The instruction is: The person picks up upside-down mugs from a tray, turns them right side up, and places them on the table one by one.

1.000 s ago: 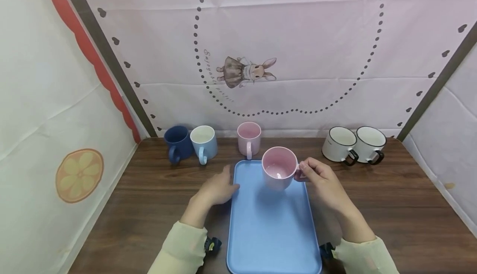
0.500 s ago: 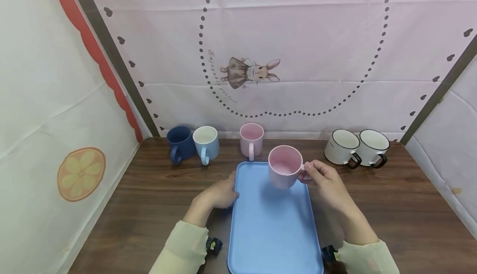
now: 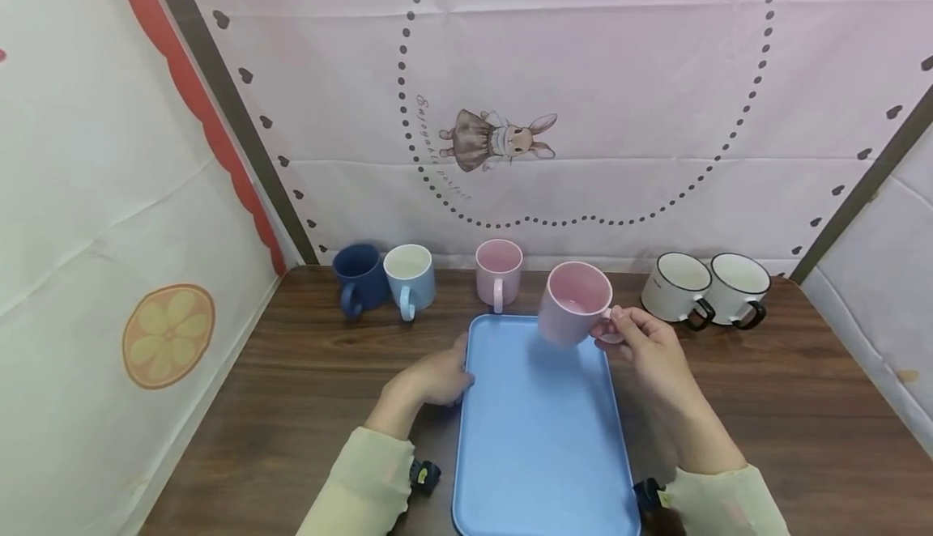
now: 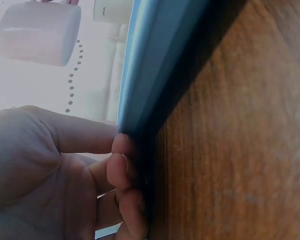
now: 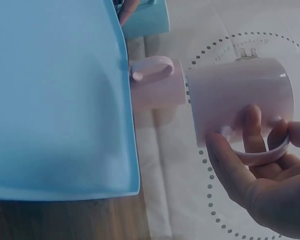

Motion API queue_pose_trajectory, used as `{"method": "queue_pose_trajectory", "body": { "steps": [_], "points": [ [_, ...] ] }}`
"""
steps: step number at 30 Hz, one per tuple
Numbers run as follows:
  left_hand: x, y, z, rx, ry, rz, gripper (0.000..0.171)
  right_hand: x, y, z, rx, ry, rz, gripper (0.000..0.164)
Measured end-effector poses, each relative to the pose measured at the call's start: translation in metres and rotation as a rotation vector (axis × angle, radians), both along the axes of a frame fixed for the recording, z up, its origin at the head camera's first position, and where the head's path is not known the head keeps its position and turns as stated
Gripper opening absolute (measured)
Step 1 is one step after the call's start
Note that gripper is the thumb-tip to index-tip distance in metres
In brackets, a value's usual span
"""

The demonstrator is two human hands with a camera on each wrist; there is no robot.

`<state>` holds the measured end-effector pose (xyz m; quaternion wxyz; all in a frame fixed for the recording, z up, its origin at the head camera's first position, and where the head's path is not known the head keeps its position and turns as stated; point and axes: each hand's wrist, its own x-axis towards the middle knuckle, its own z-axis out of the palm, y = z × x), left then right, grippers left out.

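My right hand (image 3: 649, 350) grips a pink mug (image 3: 572, 305) by its handle, and the mug hangs in the air above the far right end of a blue tray (image 3: 543, 439). In the right wrist view, fingers (image 5: 251, 122) pass through the handle of this mug (image 5: 240, 95). At the tray's left edge, my left hand (image 3: 433, 376) holds the rim, with its thumb at the rim; the left wrist view has curled fingertips (image 4: 121, 170) against the tray's side (image 4: 150, 65). Just behind the tray stands a second pink mug (image 3: 499, 273), upright on the table.
Along the back of the wooden table (image 3: 328, 406) stand a dark blue mug (image 3: 362, 277) and a light blue mug (image 3: 412, 281) to the left. Two white mugs with black handles (image 3: 674, 289) stand close together at the right. A patterned cloth wall (image 3: 619, 99) rises behind.
My left hand, earlier beside the tray with fingers spread, has taken hold of its rim. The pink mug in my right hand has moved slightly away from me and right, and tilted a little.
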<state>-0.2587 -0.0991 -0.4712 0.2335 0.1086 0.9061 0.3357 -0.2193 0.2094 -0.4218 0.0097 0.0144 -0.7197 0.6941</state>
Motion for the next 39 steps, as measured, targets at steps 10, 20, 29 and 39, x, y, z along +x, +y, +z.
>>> {"method": "queue_pose_trajectory", "body": {
  "steps": [10, 20, 29, 39],
  "points": [
    [0.0, -0.001, 0.0, -0.005, 0.001, -0.001, 0.078, -0.02, 0.003, 0.009, 0.009, -0.089, -0.02, 0.036],
    [-0.001, -0.002, 0.0, -0.015, 0.008, -0.015, 0.078, -0.05, -0.001, 0.008, 0.122, -0.161, -0.008, 0.037],
    [-0.001, -0.003, -0.001, -0.001, 0.011, -0.023, 0.077, -0.079, -0.016, -0.002, 0.085, -0.223, 0.02, 0.032],
    [-0.001, -0.003, -0.001, 0.01, 0.002, -0.016, 0.076, -0.098, -0.028, -0.016, 0.115, -0.238, 0.01, 0.031]
  ]
}}
